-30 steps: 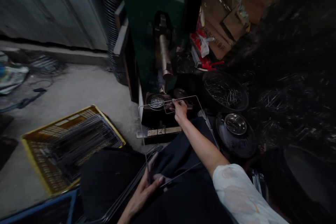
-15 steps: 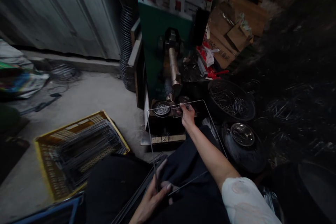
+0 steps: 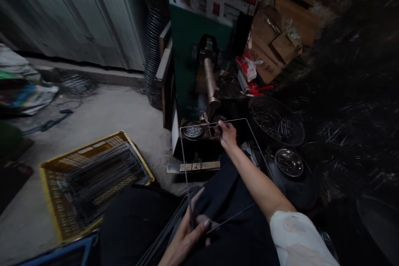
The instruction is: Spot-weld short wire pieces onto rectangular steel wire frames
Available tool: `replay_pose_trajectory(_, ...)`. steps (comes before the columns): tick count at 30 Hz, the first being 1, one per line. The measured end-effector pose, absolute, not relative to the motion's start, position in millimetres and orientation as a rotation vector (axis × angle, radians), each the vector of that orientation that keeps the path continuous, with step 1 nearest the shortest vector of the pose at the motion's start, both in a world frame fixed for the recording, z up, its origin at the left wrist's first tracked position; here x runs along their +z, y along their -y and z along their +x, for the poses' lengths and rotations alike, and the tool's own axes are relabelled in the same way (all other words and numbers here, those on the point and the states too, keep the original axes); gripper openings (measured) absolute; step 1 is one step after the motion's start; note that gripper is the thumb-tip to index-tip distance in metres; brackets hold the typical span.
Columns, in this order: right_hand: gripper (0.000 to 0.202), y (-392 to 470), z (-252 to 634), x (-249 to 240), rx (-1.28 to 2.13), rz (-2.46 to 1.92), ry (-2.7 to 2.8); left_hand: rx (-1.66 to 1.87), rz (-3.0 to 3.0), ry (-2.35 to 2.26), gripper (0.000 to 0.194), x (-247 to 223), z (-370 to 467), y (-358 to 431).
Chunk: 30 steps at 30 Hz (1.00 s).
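Observation:
A large rectangular wire frame (image 3: 183, 149) spans the space over my lap. My left hand (image 3: 190, 228) grips its near left corner, thumb against the wire. My right hand (image 3: 228, 135) pinches the far side, where a small bent wire piece (image 3: 212, 132) sits against the frame. That far side lies at the electrode tips of a green welding machine (image 3: 190, 58), below its copper-coloured arm (image 3: 212, 83). Close by on the left is a small round dish (image 3: 193, 130) full of tiny metal parts. More wires (image 3: 165, 232) rest across my lap beside the left hand.
A yellow crate (image 3: 84, 149) with stacked wire frames stands on the floor at left. To the right are a black basin (image 3: 277, 120) of short metal pieces and a shiny steel bowl (image 3: 289, 162). Cardboard boxes (image 3: 268, 50) lean behind. A blue crate edge (image 3: 87, 249) shows at lower left.
Both hands and the wire frame appear slightly further right in view, along with the machine, as the camera view shifts. Both hands keep their hold on the frame.

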State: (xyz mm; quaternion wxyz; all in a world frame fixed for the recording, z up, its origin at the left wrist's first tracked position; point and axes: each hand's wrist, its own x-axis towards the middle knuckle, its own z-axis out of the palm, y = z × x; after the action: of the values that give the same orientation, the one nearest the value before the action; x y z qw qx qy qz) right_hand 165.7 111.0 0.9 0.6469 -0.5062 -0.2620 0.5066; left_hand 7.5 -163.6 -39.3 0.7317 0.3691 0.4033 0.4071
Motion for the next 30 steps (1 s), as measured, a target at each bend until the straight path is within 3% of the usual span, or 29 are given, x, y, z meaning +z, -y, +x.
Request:
replay_pose_trajectory(6,0.024,-115.1,165.4,5.6,1.145,-1.129,0.594,0.961,0.859,-0.898,0.072,-37.4,7.0,157.0)
replay_pose_trajectory(19,0.023,-123.2,169.0,5.2,1.217,-1.165,0.605,0.827,0.723,-0.709,0.089,-24.5,17.8,157.4)
replay_pose_trajectory(24,0.024,-116.5,180.8,14.1,1.280,-1.262,0.676,0.874,0.791,-0.824,0.082,-31.1,4.5,167.4)
replay_pose_trajectory(30,0.031,-104.9,188.3,16.7,1.301,-1.295,0.834,1.100,0.728,-1.123,0.061,-57.0,-5.8,199.4)
